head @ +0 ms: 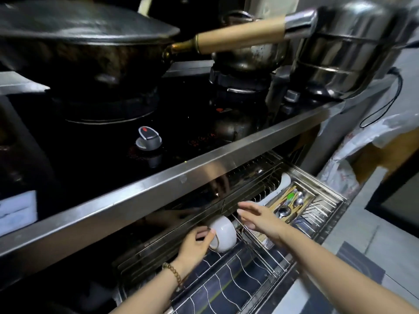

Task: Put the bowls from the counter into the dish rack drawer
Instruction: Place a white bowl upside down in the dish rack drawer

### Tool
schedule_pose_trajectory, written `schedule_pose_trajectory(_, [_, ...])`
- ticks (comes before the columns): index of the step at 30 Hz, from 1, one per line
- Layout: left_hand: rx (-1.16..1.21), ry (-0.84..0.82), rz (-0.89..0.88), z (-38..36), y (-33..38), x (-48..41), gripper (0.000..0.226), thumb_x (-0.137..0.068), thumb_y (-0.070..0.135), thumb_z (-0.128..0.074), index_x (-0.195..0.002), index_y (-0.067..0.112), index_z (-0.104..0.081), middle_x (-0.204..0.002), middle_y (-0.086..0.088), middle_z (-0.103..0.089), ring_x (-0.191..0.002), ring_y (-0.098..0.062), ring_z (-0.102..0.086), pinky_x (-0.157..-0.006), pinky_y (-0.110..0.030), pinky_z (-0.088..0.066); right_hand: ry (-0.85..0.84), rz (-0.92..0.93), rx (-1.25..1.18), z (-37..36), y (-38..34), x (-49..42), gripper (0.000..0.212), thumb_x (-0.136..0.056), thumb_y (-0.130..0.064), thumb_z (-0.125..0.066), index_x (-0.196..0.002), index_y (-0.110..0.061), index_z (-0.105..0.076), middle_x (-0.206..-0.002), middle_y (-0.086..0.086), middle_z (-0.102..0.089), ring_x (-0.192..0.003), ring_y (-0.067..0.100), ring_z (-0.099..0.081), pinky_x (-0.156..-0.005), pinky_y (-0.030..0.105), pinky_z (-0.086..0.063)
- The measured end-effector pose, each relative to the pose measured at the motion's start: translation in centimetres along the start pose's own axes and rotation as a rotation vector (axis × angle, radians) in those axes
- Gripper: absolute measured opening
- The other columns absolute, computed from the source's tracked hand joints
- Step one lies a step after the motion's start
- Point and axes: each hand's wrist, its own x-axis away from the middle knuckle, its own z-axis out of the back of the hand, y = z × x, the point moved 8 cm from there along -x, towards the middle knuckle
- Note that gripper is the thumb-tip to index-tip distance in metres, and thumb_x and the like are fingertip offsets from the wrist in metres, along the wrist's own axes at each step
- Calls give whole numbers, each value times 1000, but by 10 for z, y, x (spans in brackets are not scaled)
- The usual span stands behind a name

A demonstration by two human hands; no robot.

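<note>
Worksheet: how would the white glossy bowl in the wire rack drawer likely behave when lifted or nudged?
The white glossy bowl looks glazed, so probably slippery. Likely ceramic: stiff, breakable against the wire rack drawer. Tilted on its round side, it may roll if the left hand lets go.

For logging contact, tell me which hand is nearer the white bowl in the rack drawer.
Left. The left hand grips the white bowl by its left edge. The right hand hovers open just right of the bowl, above the rack wires, apparently not touching it.
</note>
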Motion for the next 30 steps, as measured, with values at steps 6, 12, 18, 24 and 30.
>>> schedule_pose_trajectory(6, [-65, -70, -213, 4, 69, 67, 39, -89, 25, -60, -123, 6, -53, -111, -6, -61, -88, -8, -56, -60, -1, -42, 90, 198, -103, 16, -50, 91, 36, -90, -37, -57, -125, -34, -51, -131, -7, -53, -119, 9, -52, -101, 30, -44])
schedule_pose_trajectory(12, [-84, -49, -517, 45, 172, 152, 37, -89, 34, -59, -120, 15, -57, -115, 0, -63, -99, -4, -59, -76, -10, -46, 85, 431, -113, 13, -145, 169, 30, -88, -41, -58, -116, -50, -51, -127, -21, -53, -117, -4, -52, -101, 26, -44])
schedule_pose_trajectory(18, [-102, 79, -825, 136, 273, 248, 36, -85, 40, -60, -117, 25, -57, -116, 4, -65, -102, -2, -61, -91, -23, -49, 34, 677, -72, -18, -264, 240, 49, -72, -54, -61, -120, -47, -51, -127, -26, -53, -114, -17, -50, -101, 21, -41])
schedule_pose_trajectory(24, [-363, 342, -1063, 270, 345, 344, 63, -71, 74, -50, -127, 45, -44, -128, 24, -52, -121, 5, -47, -99, -23, -41, -25, 848, 32, -72, -362, 276, 74, -61, -71, -60, -130, -46, -47, -137, -15, -51, -131, -1, -42, -110, 27, -33])
schedule_pose_trajectory(30, [-546, 667, -1042, 386, 366, 401, 83, -64, 74, -53, -136, 35, -41, -140, 14, -47, -126, -5, -43, -103, -26, -36, -151, 950, 72, -142, -437, 282, 73, -53, -80, -61, -121, -57, -48, -133, -20, -51, -129, -1, -43, -108, 29, -36])
